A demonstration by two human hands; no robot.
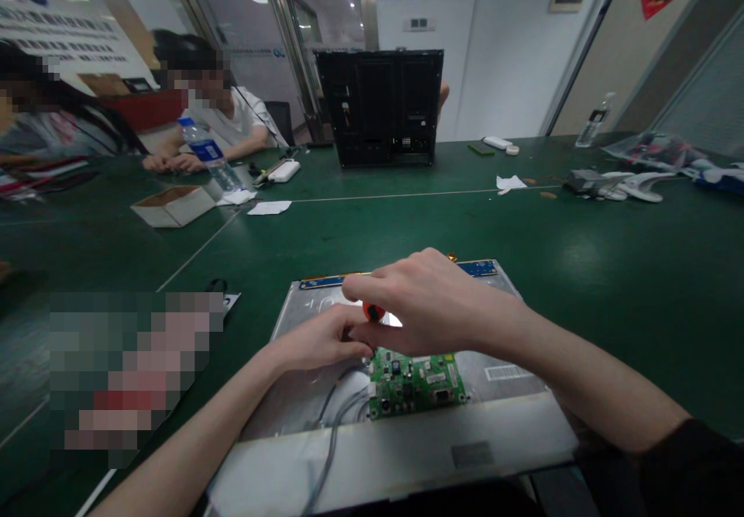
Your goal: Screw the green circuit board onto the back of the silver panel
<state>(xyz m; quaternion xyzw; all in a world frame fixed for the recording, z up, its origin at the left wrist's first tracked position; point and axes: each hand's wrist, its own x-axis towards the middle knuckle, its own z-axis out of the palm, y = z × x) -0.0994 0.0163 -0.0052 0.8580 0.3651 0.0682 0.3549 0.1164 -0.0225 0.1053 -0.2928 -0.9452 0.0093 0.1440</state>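
Note:
My right hand (427, 304) is curled over the centre of a metal display panel (325, 308), closed around a screwdriver (373, 311). Only the screwdriver's round orange-red handle end with a dark middle shows; its shaft and tip are hidden. My left hand (322, 339) rests low beside it, fingertips drawn together at the upper left corner of a green circuit board (415, 385). Whatever those fingers pinch is hidden. Grey cables (337, 416) run from the board's left side down across the panel. A narrow blue circuit strip (480, 269) lines the panel's far edge.
A black display housing (380, 106) stands upright across the green table (552, 261). An open carton (174, 208) and a water bottle (206, 153) are at left, near a seated person (249, 114). Plastic bags (656, 149) and another bottle (596, 122) lie far right.

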